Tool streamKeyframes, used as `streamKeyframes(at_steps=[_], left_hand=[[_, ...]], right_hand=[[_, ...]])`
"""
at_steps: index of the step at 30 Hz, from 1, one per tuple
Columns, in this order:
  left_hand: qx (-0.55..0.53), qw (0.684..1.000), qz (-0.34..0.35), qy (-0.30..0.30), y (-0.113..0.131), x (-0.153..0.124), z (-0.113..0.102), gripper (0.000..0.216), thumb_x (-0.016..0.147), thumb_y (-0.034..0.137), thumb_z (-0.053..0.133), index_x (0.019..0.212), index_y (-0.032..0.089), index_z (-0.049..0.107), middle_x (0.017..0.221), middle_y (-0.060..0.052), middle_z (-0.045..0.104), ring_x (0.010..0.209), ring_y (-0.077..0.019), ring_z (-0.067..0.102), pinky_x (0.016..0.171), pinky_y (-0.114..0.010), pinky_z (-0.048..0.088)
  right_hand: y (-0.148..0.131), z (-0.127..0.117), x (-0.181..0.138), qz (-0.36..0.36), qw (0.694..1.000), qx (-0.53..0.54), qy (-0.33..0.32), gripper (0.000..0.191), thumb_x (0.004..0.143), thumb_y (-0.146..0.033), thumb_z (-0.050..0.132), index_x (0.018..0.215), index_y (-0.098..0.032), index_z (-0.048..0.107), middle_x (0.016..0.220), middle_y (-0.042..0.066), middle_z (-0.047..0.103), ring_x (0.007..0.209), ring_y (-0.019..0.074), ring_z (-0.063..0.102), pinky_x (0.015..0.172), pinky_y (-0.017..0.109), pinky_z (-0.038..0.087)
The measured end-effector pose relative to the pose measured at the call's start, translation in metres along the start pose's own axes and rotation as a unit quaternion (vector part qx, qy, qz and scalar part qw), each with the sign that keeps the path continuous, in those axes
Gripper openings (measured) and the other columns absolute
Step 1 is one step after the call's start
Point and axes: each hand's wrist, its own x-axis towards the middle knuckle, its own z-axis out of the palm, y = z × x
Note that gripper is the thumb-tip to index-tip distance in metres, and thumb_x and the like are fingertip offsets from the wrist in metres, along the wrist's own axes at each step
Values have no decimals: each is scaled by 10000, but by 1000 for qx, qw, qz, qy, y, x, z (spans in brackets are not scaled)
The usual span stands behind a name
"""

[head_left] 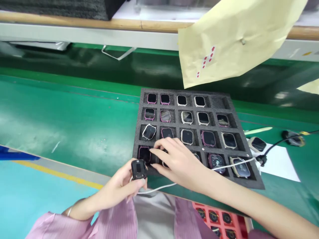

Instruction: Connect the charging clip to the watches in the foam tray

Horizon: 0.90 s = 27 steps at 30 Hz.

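Observation:
A black foam tray [251, 176] with a grid of pockets lies on the green bench, and several pockets hold smartwatch bodies [208, 137]. My left hand [122, 186] is closed on a small black square module [139, 169] just in front of the tray's near left corner, and a white cable [159, 188] trails from under it. My right hand [178, 159] reaches over the tray's front row with fingers curled down onto a watch body there. What the fingertips grip is hidden.
A yellow paper envelope [231, 39] hangs over the tray's far edge. Right of the tray, a loose watch body [258, 144] rests on white paper [281, 162] with a black cable [276, 146]. A red tray [219, 217] of round parts sits below the bench edge.

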Motion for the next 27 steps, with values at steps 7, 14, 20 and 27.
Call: streamKeyframes(at_steps=[7, 14, 20, 27], left_hand=[[-6, 998, 34, 60, -3, -7, -6, 302, 925, 352, 573, 1158, 205, 447, 869, -10, 597, 455, -25, 456, 423, -153, 382], [-56, 997, 50, 12, -4, -2, -14, 366, 843, 317, 683, 1123, 179, 493, 962, -54, 604, 630, -94, 570, 485, -190, 535], [-79, 995, 58, -16, 0, 7, -13, 473, 759, 221, 760, 1164, 191, 519, 953, -34, 571, 777, -139, 596, 509, -193, 568], [-78, 995, 56, -11, 0, 13, -12, 452, 758, 241, 760, 1141, 180, 529, 868, -11, 567, 663, -116, 606, 460, -180, 547]], right_hand=[[-15, 15, 40, -41, 985, -156, -61, 137, 851, -207, 627, 860, -75, 663, 929, 155, 570, 874, 301, 542, 688, 414, 428], [2, -4, 27, 22, 988, 149, 20, 266, 756, -246, 719, 991, -166, 624, 1182, 129, 545, 1089, 268, 578, 887, 392, 480], [-19, -6, 17, -25, 985, 169, 28, 323, 763, -189, 675, 1077, -184, 603, 1215, 127, 605, 1107, 269, 595, 920, 420, 483], [-18, -2, 22, -6, 980, 184, 73, 298, 780, -197, 677, 1069, -188, 607, 1013, 85, 684, 927, 248, 645, 817, 405, 521]])
